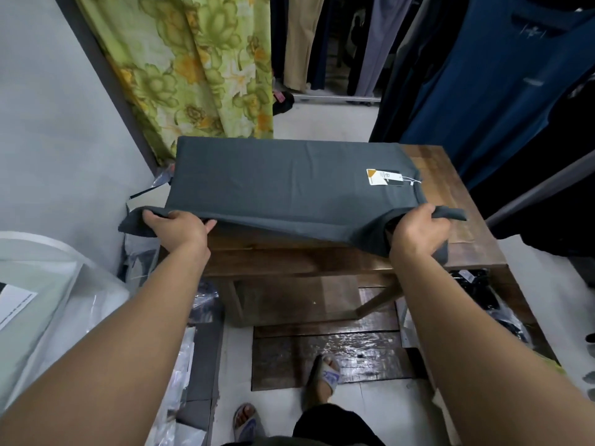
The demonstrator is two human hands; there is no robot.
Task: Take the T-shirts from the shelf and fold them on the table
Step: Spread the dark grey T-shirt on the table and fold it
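A dark grey T-shirt (283,178) lies spread across the wooden table (450,194), with a white and yellow tag (383,177) near its right end. My left hand (178,226) grips the near edge of the shirt at the left, lifting it off the table. My right hand (418,230) grips the near edge at the right, by the sleeve. The near edge hangs between both hands above the table's front. No shelf is in view.
A green floral curtain (193,66) hangs behind the table. Hanging garments, among them a blue one (502,75), fill the right and back. Plastic-wrapped packs (64,284) lie at the left, dark bagged items (476,291) at the right. A dark mat (322,358) covers the floor.
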